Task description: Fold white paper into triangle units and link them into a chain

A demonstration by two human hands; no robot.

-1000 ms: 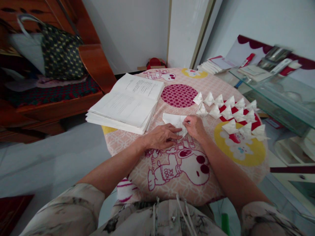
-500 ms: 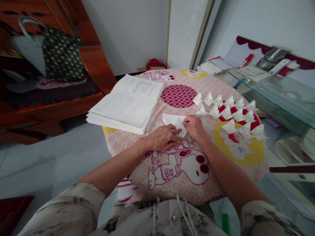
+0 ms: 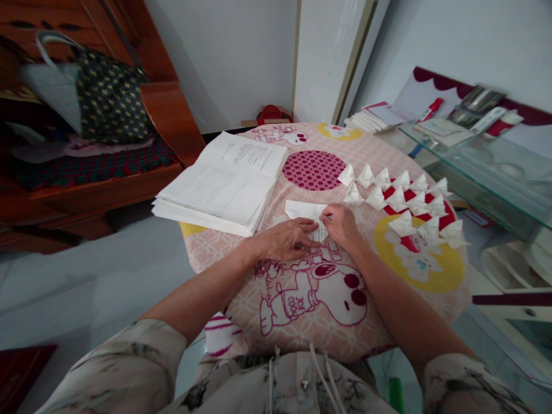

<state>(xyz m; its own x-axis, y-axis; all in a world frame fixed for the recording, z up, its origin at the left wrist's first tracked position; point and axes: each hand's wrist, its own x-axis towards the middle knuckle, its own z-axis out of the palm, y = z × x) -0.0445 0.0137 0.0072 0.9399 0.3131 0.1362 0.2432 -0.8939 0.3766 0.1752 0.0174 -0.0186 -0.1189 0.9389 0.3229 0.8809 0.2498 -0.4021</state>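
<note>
A folded sheet of printed white paper (image 3: 304,209) lies on the patterned tablecloth in front of me, its lower part narrowing to a point. My left hand (image 3: 290,238) rests on the paper's lower left side, palm down with fingers stretched out. On the right edge, my right hand (image 3: 339,223) has its fingers curled in and pinches the paper. Several small folded white paper pieces (image 3: 397,198) stand in rows to the right of my right hand. An open book (image 3: 219,181) of printed pages lies up and left of my hands.
The round table (image 3: 276,313) carries a pink cartoon cloth. A glass shelf (image 3: 487,155) with a metal cup and a red marker stands at the right, beside a stack of papers (image 3: 373,117). A wooden bench (image 3: 166,115) with a dark patterned bag (image 3: 112,98) is at the left.
Both hands keep their places on the folded paper, with only a slight shift of the right fingers. The whole view has moved very slightly.
</note>
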